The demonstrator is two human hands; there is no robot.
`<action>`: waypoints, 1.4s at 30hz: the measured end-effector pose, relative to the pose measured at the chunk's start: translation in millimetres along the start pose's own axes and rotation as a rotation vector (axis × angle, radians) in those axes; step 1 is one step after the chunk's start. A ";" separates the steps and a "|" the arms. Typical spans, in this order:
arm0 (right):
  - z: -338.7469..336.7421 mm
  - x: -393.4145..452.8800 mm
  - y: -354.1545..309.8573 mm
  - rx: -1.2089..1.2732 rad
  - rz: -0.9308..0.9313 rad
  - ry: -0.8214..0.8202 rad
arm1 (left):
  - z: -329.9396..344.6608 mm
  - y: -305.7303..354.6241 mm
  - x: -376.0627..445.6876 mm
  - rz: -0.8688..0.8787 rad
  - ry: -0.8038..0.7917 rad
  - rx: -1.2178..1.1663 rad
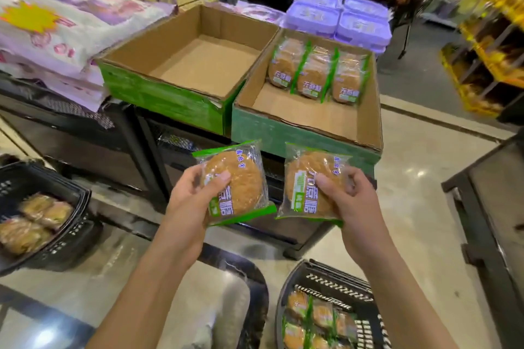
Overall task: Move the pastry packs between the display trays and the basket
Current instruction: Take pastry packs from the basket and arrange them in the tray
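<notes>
My left hand grips a round pastry pack with green edges, thumb across its front. A second, matching pastry pack is held the same way in my right hand. Both packs hover just below the front of the right cardboard display tray, where three packs stand in a row at the back. The left display tray has nothing in it. Down at the bottom right stands a black basket with several packs inside.
Another black basket with pastries sits at the left on the floor. Pink-white bags lie left of the trays, purple boxes behind them. A black stand is at the right; yellow shelves line the aisle.
</notes>
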State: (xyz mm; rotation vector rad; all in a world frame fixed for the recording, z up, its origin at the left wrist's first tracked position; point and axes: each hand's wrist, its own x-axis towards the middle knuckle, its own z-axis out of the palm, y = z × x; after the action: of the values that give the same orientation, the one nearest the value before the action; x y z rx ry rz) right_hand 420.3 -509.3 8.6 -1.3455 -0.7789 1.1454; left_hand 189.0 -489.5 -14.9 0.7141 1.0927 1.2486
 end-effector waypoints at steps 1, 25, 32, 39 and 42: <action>8.8 8.2 -4.8 -0.009 -0.005 0.013 | -1.8 6.7 13.7 -0.008 -0.010 0.002; -57.2 378.2 -77.8 -1.429 -0.171 0.050 | 179.0 55.5 362.6 0.435 -0.391 0.915; -56.4 457.6 -60.7 -1.850 -0.233 0.047 | 216.5 44.6 425.6 0.639 -0.696 1.547; -52.1 476.0 -53.6 -1.926 -0.358 0.119 | 250.8 6.7 468.7 0.985 -0.884 1.863; -55.5 475.6 -45.0 -1.878 -0.365 0.152 | 244.2 -8.8 476.9 1.248 -0.749 1.800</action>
State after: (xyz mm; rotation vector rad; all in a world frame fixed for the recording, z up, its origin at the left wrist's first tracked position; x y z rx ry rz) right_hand 624.8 -76.7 -40.7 -2.4581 -2.0368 -0.3587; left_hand 398.8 1.8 -55.6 3.2266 0.8084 0.3144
